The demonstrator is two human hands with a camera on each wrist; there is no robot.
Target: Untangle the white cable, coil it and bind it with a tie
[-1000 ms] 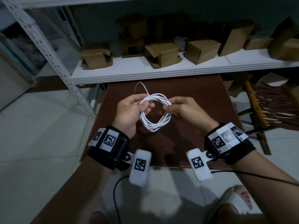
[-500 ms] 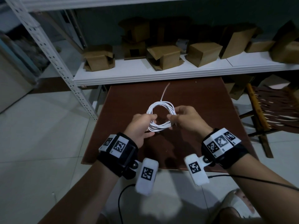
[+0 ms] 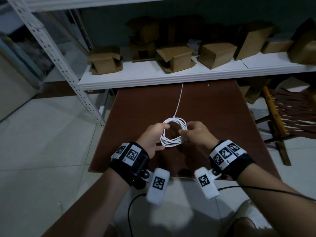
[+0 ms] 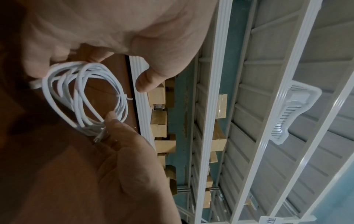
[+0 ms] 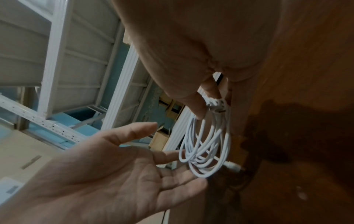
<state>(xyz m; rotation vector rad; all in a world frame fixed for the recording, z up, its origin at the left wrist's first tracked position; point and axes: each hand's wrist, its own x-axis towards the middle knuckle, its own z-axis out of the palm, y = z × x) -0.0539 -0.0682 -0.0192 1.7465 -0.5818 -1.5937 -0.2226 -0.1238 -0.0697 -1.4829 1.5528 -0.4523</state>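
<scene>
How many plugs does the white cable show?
2. One plug sits under the thumb of the right hand; the other plug sticks out beside the fingers of the left hand.

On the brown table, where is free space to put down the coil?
Bare tabletop lies left of the tie's tail, and more lies to its right toward the chair. Crowded: the middle, where both hands flank the white cable coil.

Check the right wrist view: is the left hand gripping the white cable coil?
No. The left hand lies open, palm up with fingers spread beside the coil, which hangs pinched by the right hand.
</scene>
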